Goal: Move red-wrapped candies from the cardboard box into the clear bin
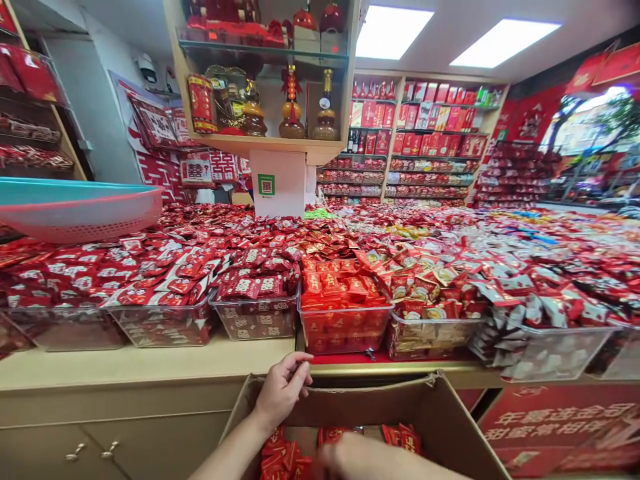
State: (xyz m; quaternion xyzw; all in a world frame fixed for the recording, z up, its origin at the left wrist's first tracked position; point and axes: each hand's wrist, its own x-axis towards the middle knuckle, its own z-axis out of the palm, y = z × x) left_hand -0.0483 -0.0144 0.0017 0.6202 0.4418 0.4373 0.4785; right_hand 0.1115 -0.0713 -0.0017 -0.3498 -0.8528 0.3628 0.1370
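My left hand (286,388) is curled, thumb against the fingers, above the back left part of an open cardboard box (475,437). Whether anything is inside its fingers is hidden. Down in the box, my right hand (350,455) is smeared by motion, its fingers unclear, among red wrapped candies (280,460). More red packets (403,437) lie at the box's right side. Just behind my left hand, on the counter, stands a clear plastic bin (345,330) heaped with red packets (330,283).
Neighbouring clear bins of wrapped sweets (255,317) line the counter edge (150,363). A pink and blue basket (90,213) rests on the heaps at left. A display cabinet (270,143) hangs over the middle. Cupboard doors (125,447) are at lower left.
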